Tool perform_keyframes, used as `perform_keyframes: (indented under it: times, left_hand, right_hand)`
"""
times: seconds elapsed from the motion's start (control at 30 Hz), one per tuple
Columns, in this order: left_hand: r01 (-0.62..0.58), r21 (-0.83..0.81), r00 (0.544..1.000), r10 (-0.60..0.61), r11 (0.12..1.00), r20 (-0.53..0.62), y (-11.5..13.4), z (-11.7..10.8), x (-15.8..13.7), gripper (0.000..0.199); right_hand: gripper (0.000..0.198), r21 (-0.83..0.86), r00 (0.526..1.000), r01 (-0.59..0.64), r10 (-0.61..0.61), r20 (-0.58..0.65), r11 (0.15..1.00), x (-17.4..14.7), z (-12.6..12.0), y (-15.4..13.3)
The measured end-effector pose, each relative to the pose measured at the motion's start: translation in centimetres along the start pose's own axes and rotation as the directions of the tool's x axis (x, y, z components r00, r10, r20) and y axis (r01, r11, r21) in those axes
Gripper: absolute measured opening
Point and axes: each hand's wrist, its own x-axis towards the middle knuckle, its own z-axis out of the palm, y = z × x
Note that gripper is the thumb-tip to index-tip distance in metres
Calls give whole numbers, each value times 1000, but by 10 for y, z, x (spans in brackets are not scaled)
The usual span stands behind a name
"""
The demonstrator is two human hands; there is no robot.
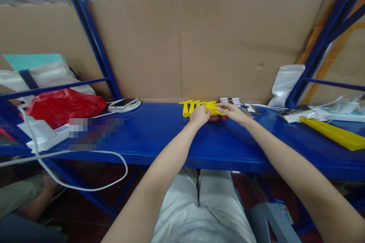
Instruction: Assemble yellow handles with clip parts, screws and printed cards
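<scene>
Several yellow T-shaped plastic pieces [185, 109] lie in a row towards the back of the blue shelf. At the right end of this row, my left hand [199, 115] is closed with its fingertips on a yellow plastic piece [213, 111]. From the other side my right hand [232, 114] bends its fingers over the same yellow area, thumb and fingertips touching it. Partly covered by the hands, a red object [219, 118] sits just below the yellow plastic. Behind my right hand is a stack of white-and-black packets [232, 101].
A cardboard sheet [142, 49] walls off the back of the blue shelf [154, 133]. Left are a phone [127, 102], coiled white cable [114, 108] and red plastic bag [64, 107]. Long yellow plastic [336, 133] and a white pouch [286, 83] lie right. Blue posts [91, 34] frame the sides.
</scene>
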Motion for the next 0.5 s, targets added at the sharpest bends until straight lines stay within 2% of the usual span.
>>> perform_keyframes:
  times: [0.07, 0.13, 0.23, 0.3, 0.4, 0.5]
  left_hand:
    - [16, 8, 1000, -16, 1000, -11, -3, 0, 2, 32]
    - [35, 14, 999, -35, 999, -16, -6, 0, 3, 34]
    - [51, 21, 999, -50, 998, -11, -7, 0, 3, 34]
    - [49, 20, 999, -49, 999, -5, -7, 0, 2, 33]
    - [42, 4, 999, -42, 999, 2, -6, 0, 1, 31]
    - [33, -6, 999, -33, 999, 12, -5, 1, 0, 30]
  right_hand:
    - [30, -103, 998, 5, -12, -62, 995, 2, -9, 2]
    - [30, -289, 991, -4, -35, -128, 957, 3, -22, 6]
    - [32, -591, 988, -60, -37, -151, 804, 1, -47, 17]
    - [33, -721, 981, -184, 80, -176, 668, -2, -60, 25]
    - [37, -791, 914, -374, 335, -228, 484, -5, -72, 37]
    - [53, -783, 849, -464, 459, -261, 414, -6, -77, 53]
